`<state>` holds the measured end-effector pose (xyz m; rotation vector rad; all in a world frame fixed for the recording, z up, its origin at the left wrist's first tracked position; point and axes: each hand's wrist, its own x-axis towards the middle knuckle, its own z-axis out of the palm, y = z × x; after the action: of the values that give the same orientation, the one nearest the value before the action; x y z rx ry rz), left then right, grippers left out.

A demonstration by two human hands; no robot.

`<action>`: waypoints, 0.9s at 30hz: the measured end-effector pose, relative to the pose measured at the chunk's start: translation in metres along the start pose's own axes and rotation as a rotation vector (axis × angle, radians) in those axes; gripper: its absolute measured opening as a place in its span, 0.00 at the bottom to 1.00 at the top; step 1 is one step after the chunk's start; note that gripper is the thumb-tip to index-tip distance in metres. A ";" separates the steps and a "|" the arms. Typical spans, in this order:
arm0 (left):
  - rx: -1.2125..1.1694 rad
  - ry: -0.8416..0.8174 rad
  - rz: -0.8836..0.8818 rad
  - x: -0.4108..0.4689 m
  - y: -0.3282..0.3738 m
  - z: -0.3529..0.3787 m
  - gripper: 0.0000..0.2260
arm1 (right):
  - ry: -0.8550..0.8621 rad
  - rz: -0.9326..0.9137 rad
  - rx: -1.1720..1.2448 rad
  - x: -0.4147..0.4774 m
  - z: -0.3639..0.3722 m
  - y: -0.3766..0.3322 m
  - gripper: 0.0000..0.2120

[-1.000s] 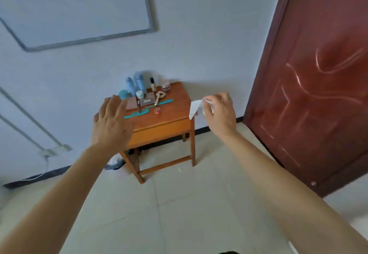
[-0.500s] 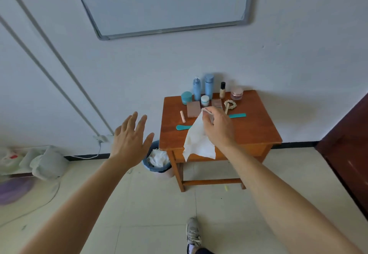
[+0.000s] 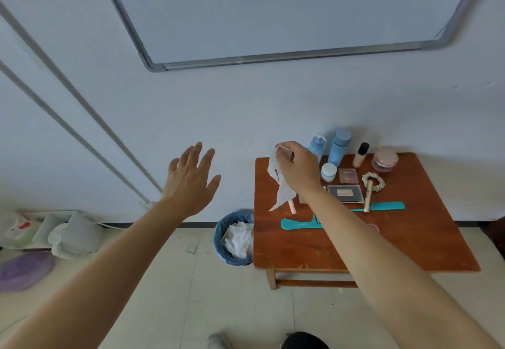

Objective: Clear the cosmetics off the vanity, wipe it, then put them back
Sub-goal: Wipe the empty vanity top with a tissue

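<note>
Right hand [image 3: 296,169] pinches white wipe [image 3: 280,187] over vanity [image 3: 410,239] left edge; left hand [image 3: 191,179] splayed, empty; two blue bottles [image 3: 337,147], two teal combs [image 3: 299,223], perhaps two jars [image 3: 384,160]

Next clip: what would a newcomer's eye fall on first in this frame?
Two bare arms reach into the middle of the picture: the right hand pinches a white tissue above the left part of the wooden vanity, and the left hand is spread open and empty over the floor. Cosmetics crowd the vanity's far side, with a teal comb nearer. A blue bin holding crumpled tissues stands at its left.
</note>
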<state>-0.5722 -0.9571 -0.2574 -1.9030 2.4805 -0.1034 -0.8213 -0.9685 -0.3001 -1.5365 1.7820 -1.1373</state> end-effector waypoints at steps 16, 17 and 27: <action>0.066 -0.052 0.514 0.197 -0.134 0.106 0.30 | 0.203 0.366 -0.201 0.078 0.147 -0.013 0.09; 0.055 -0.075 0.533 0.196 -0.141 0.119 0.30 | 0.213 0.392 -0.198 0.077 0.159 -0.009 0.08; 0.001 -0.535 0.400 0.143 -0.191 0.332 0.29 | 0.098 0.606 -0.041 0.040 0.329 0.126 0.09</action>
<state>-0.4084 -1.1593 -0.5730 -1.1815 2.3956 0.3582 -0.6266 -1.0908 -0.5696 -0.8614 2.1379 -0.8803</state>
